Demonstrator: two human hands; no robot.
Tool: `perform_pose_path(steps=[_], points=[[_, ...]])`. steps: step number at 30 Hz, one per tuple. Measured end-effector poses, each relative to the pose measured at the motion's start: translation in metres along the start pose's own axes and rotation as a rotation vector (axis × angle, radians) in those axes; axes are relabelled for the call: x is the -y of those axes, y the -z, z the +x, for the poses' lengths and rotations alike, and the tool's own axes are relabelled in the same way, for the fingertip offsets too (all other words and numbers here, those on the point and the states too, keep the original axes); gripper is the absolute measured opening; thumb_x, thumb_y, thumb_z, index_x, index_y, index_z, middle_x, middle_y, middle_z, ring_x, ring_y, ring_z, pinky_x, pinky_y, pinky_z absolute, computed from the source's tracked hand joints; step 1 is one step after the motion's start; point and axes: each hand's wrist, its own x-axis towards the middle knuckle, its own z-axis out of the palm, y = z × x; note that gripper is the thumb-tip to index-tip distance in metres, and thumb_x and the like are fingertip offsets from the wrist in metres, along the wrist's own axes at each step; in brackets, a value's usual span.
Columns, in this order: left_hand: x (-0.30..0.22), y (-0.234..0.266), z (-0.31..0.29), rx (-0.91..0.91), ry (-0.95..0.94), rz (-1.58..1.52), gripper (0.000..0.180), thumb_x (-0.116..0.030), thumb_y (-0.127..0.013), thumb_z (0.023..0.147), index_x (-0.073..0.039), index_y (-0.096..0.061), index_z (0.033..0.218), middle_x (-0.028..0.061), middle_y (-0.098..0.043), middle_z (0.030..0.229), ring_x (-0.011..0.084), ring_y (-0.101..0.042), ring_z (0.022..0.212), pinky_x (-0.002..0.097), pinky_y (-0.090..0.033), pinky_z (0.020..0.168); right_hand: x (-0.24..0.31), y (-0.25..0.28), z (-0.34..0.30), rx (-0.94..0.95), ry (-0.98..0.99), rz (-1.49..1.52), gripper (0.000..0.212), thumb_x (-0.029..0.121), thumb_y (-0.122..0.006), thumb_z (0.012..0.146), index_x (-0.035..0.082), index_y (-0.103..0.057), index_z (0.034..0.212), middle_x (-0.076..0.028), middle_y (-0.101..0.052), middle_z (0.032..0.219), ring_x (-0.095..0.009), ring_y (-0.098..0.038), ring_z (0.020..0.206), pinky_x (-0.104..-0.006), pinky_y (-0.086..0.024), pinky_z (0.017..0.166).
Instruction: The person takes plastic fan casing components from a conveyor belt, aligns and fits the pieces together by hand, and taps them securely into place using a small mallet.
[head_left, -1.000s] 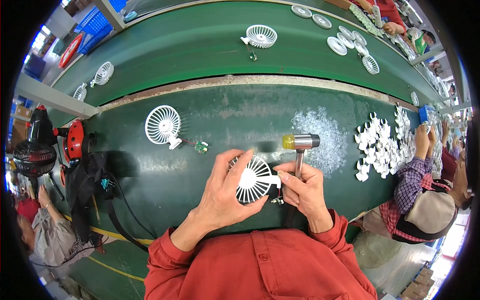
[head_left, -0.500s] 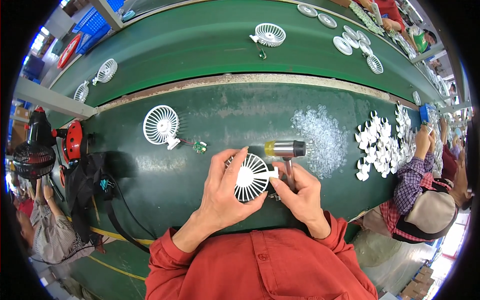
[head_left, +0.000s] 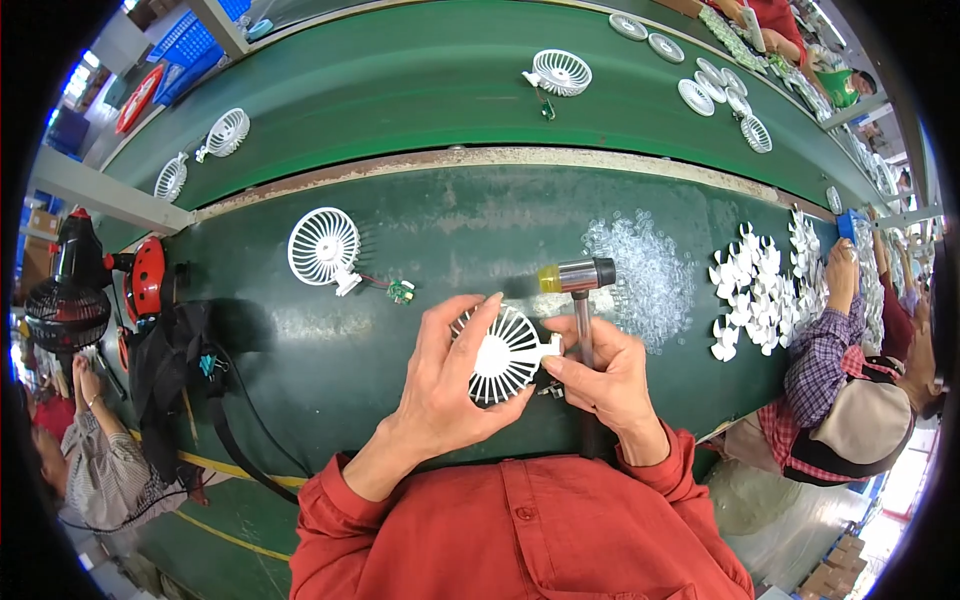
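A round white fan housing (head_left: 497, 352) with radial slats is gripped around its rim by my left hand (head_left: 425, 390). My right hand (head_left: 612, 385) has its thumb and forefinger on the short white neck at the housing's right side. That same hand also holds a mallet (head_left: 580, 277), its handle running down behind the fingers; the metal head has a yellow face on the left and a black one on the right. Below the neck, small dark and metallic parts (head_left: 550, 388) show partly. Another white fan housing (head_left: 325, 247), wired to a green circuit board (head_left: 401, 291), lies to the left.
Right of the mallet spreads a pile of small clear plastic pieces (head_left: 645, 280); white fan blades (head_left: 755, 290) lie beyond. A green conveyor belt (head_left: 400, 100) carries fan housings (head_left: 562, 73) and round covers. A black-and-red fan (head_left: 75, 290) and black bag (head_left: 175, 370) are at left. Co-workers sit on both sides.
The mallet has shifted slightly right and up, its handle now more upright. Most items on the belt have moved right. My left hand and the fan housing stay nearly in place.
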Motion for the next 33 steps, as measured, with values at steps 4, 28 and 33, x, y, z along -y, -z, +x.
perform_pose_path(steps=[4,28,33], points=[[-0.002,0.003,0.001,0.009,0.015,-0.022,0.084,-0.010,-0.084,0.060,0.003,-0.047,0.134,0.0218,-0.047,0.124,0.0333,-0.056,0.102,0.0386,-0.052,0.078,0.006,-0.003,0.000,-0.024,0.013,-0.009,0.021,0.005,-0.074,0.085,0.001,-0.066,0.104,0.003,-0.061,0.077,0.000,-0.047,0.056,-0.0175,-0.030,0.044],[0.003,-0.004,-0.005,-0.035,-0.023,0.010,0.086,-0.011,-0.085,0.059,0.002,-0.047,0.134,0.0232,-0.048,0.122,0.0340,-0.056,0.102,0.0385,-0.051,0.076,0.005,0.004,0.001,0.012,0.008,-0.091,0.032,0.003,-0.075,0.084,0.000,-0.060,0.111,-0.002,-0.065,0.084,-0.002,-0.054,0.064,-0.0177,-0.036,0.047],[0.003,-0.006,-0.006,-0.043,-0.018,-0.002,0.085,-0.011,-0.085,0.058,0.002,-0.047,0.134,0.0231,-0.049,0.123,0.0345,-0.055,0.103,0.0386,-0.051,0.077,0.003,0.004,0.005,0.019,-0.013,-0.015,0.025,-0.006,-0.071,0.083,-0.004,-0.060,0.105,-0.008,-0.065,0.077,-0.003,-0.046,0.047,-0.0203,-0.027,0.036]])
